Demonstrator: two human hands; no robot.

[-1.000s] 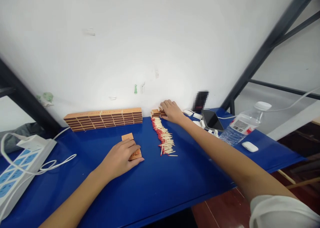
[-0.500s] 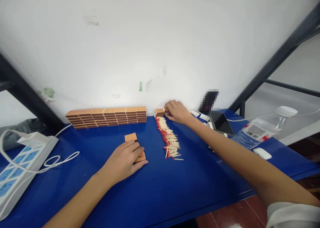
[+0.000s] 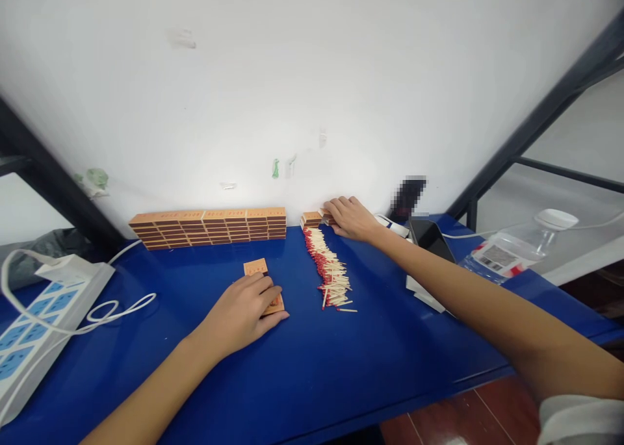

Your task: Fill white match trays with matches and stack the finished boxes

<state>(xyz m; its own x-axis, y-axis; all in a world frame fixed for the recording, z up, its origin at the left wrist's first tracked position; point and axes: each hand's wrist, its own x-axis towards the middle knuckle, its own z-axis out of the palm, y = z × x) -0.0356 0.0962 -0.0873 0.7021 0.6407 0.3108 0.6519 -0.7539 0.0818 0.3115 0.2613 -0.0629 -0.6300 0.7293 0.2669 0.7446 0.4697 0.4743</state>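
Note:
My left hand [image 3: 246,312] lies over an orange matchbox [image 3: 255,267] in the middle of the blue table. Its fingers curl across the box and the thumb presses by the near edge, hiding most of it. Farther off, by the wall, my right hand [image 3: 351,219] has its bent fingers round a matchbox [image 3: 328,218], whose far side they cover. Just left of those fingers sits a small stack of matchboxes [image 3: 311,219]. A long heap of red-tipped matches [image 3: 329,266] runs from that stack toward me, between my hands.
Against the wall stands a long wall of stacked matchboxes [image 3: 209,229]. On the left are a power strip [image 3: 53,328] and a looped white cable [image 3: 121,312]. A phone [image 3: 431,238], white papers [image 3: 424,294] and a plastic bottle [image 3: 511,253] lie around my right forearm.
My right hand has shifted very slightly right and the right forearm has moved a little, uncovering white papers and covering the white mouse-like object. My left hand stays on its matchbox.

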